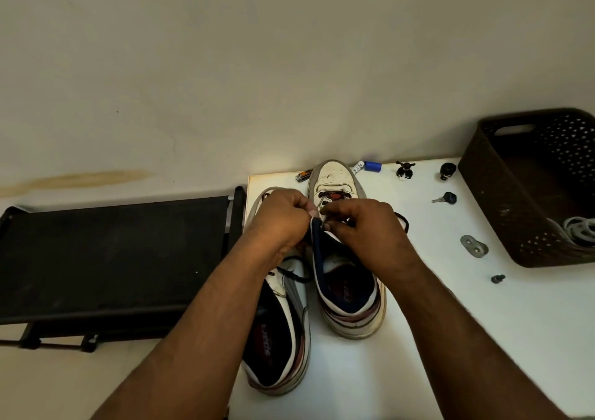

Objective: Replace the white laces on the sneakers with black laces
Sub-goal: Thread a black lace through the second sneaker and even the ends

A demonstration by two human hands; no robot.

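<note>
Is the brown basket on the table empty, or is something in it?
Not empty: pale cords, maybe the white laces, lie coiled in the basket's near corner.

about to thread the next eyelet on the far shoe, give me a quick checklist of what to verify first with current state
1. Black lace already in the lower eyelets of the right sneaker: ok.
2. Left hand and right hand both at the tongue, fingers pinched: ok.
3. Lace tip actually held: cannot tell, fingers hide it.
4. Left sneaker carries black lace: ok.
5. White laces out of the way in the basket: ok.
</note>
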